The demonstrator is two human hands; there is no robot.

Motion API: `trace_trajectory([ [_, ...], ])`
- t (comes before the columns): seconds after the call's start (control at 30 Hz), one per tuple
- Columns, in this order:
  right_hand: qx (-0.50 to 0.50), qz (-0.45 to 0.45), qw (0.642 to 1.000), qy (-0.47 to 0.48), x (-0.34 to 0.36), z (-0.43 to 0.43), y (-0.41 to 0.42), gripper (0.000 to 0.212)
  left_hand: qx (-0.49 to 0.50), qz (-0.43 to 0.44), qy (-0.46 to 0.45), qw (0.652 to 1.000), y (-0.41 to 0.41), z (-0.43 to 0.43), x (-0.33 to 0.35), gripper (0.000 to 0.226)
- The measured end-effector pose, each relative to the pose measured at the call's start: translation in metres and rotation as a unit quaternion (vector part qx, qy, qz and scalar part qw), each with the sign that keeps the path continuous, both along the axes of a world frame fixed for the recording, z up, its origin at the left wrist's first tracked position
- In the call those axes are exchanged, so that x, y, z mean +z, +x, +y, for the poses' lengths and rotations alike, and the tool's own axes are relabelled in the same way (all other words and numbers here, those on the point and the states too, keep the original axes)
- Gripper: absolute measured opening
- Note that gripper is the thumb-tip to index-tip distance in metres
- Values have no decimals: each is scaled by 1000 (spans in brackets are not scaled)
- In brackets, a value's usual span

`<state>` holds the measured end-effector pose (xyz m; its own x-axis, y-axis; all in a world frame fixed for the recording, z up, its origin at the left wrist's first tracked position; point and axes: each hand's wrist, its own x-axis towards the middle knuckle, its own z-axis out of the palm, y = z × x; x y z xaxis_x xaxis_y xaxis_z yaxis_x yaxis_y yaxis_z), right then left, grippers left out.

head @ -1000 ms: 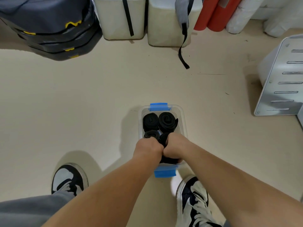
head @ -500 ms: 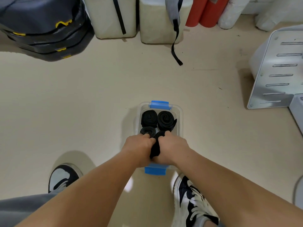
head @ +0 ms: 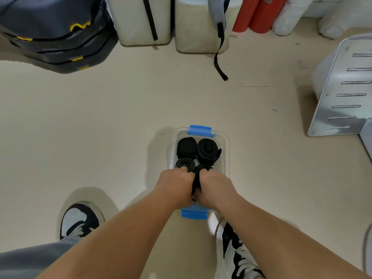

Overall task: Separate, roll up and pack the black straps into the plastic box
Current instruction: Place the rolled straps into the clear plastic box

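A clear plastic box (head: 225,150) with blue clips at its far and near ends sits on the floor between my feet. Two rolled black straps fill its far end: one on the left (head: 186,147), one on the right (head: 207,150). A third roll (head: 185,163) lies just beyond my left hand (head: 177,186). My right hand (head: 215,188) is beside it over the box's near half. Both hands are closed on a black strap roll (head: 196,183) wedged between them, pressed down into the box. Most of that roll is hidden.
A loose black strap (head: 219,57) hangs from a grey bag over a cream container (head: 193,27) at the back. Dark stacked cases (head: 52,33) stand back left, red rolls (head: 259,15) back right, a slotted metal panel (head: 342,91) to the right. My shoes (head: 78,220) flank the box.
My hands have parted slightly and shifted nearer within the box, showing the black roll between them. The view has tilted, so the box sits lower in the frame.
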<state>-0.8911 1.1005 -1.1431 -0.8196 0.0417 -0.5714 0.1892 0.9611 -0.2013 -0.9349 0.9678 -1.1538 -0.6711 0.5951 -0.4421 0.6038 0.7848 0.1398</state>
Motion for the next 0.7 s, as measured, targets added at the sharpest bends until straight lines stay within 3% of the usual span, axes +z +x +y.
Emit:
trace_trajectory([
  [0.07,-2,3,1000,-12,-3,5,3,24,-12,13,52,998,-1,6,-2,28],
  [0.17,-4,4,999,-43,-4,14,7,33,-53,21,100,993,-3,6,-13,45],
  [0.3,30,18,998,-42,-5,15,8,56,-55,14,15,998,-4,8,-14,69],
  [0.5,63,-6,998,-23,-2,19,1,55,-21,-2,-34,999,2,19,-4,79],
  [0.63,85,-39,996,-6,-1,16,-5,30,-15,-33,-61,997,-5,20,2,85],
  [0.7,86,-49,995,-15,-1,15,-6,33,-11,-43,-72,996,-4,21,5,87],
])
